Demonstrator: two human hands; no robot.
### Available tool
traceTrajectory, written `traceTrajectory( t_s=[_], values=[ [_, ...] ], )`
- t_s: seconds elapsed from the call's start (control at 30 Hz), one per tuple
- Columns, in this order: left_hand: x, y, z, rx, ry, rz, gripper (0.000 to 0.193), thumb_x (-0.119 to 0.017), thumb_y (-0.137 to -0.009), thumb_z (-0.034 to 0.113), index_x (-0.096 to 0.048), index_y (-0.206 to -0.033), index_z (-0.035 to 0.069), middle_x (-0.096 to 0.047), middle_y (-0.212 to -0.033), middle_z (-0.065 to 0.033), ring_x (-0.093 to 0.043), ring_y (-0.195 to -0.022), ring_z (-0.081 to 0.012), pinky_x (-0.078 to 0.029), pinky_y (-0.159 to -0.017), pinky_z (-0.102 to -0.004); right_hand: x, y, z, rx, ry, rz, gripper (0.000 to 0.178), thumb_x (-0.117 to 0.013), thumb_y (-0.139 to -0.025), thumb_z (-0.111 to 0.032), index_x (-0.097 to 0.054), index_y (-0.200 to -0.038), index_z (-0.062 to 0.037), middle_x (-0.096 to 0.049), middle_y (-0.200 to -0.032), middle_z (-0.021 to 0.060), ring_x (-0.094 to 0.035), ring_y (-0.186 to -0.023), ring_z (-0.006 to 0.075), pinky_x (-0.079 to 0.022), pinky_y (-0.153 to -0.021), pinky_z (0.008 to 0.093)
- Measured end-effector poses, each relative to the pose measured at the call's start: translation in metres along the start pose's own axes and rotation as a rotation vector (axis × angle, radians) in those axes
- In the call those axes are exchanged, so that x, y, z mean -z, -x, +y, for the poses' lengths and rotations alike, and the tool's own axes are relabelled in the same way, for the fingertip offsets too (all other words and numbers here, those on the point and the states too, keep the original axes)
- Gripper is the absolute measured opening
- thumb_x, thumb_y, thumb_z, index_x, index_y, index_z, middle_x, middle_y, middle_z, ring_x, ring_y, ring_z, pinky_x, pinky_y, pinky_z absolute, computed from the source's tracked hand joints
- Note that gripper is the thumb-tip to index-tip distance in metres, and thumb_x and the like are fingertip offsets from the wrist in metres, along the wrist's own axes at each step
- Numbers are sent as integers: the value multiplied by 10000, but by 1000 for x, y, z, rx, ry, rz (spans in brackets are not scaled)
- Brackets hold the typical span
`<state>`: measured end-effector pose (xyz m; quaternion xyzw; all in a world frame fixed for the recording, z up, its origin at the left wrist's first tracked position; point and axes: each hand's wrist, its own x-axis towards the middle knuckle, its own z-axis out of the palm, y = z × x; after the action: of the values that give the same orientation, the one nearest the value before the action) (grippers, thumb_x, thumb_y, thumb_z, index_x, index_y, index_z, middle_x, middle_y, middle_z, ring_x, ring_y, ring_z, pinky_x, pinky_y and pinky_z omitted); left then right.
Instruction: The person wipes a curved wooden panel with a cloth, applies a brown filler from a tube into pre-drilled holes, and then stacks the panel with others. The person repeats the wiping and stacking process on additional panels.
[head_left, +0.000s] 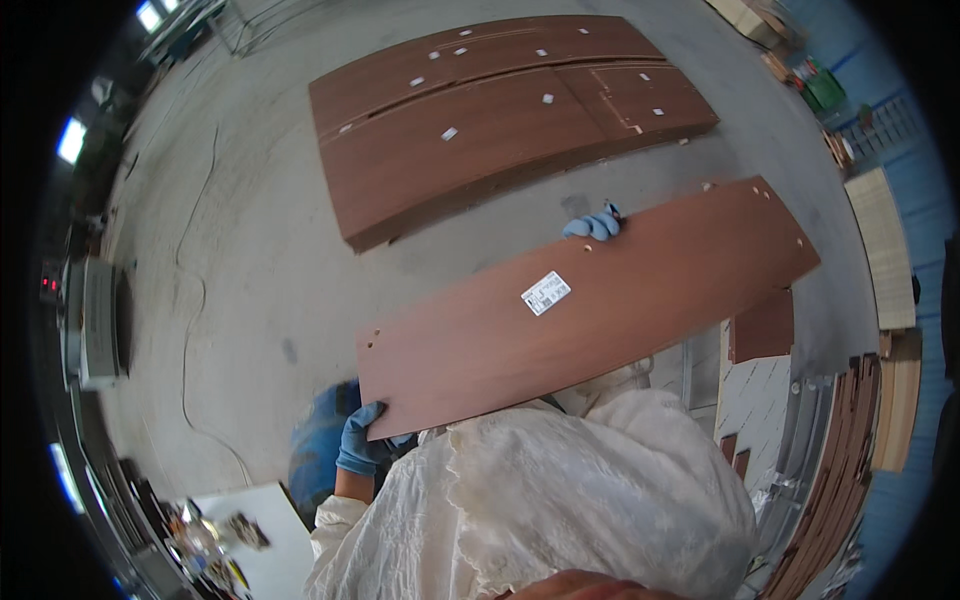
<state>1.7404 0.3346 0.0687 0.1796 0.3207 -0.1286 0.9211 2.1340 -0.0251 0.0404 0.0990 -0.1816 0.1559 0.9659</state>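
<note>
A long reddish-brown board (470, 345) with a white printed label (545, 293) and small holes near its edges is held aslant in front of my body. My left hand (366, 436), in a blue glove, grips its near left corner with the thumb on top. Over the far long edge curl the gloved fingers of my right hand (593, 226); the rest of that hand and arm is behind the board. A small dark and red bit shows by those fingertips, too small to name.
Beyond the board, a low stack of brown panels (430, 170) with small labels lies on the grey floor (260, 200). A cable (183, 330) trails at the left. Brown strips (830, 470) and a pale panel (880, 235) stand at the right. A white tabletop (265, 530) holds loose items, near left.
</note>
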Motion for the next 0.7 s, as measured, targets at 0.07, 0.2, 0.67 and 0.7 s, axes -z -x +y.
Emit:
traceTrajectory(
  t_s=[0.07, 0.2, 0.67, 0.7],
  values=[
    [-39, -76, 38, -36, -296, -48, 643, -721, -910, 371, -524, -1423, 37, -667, -1281, -186, -709, -1071, -345, -625, -859, -478, 9, -28, -49, 102, 59, -91, 333, -363, -1104, -284, -652, -1073, -121, -710, -940, -9, -608, -807, 169, -411, -893, 391],
    [-127, -214, 95, 65, -298, -200, 931, -681, -875, 660, -426, -1521, 39, -568, -1431, -195, -624, -1236, -356, -533, -1066, -508, 22, -60, -132, 320, 167, -204, 366, -352, -1108, -269, -651, -1134, -61, -725, -988, 54, -656, -895, 224, -441, -928, 435],
    [-548, -523, -84, 342, -168, -148, 837, -682, -942, 549, -364, -1549, 67, -518, -1474, -219, -599, -1254, -420, -523, -1061, -569, 55, -266, -404, 530, 445, 8, 359, -443, -1074, -314, -648, -1201, -49, -681, -998, 113, -600, -872, 266, -428, -876, 445],
    [-563, -549, -86, 357, -133, -100, 787, -691, -951, 491, -381, -1536, 66, -527, -1465, -218, -601, -1252, -421, -527, -1055, -574, 66, -284, -419, 493, 452, 31, 369, -446, -1072, -327, -646, -1208, -49, -677, -1017, 115, -597, -890, 267, -427, -887, 448]
  ],
)
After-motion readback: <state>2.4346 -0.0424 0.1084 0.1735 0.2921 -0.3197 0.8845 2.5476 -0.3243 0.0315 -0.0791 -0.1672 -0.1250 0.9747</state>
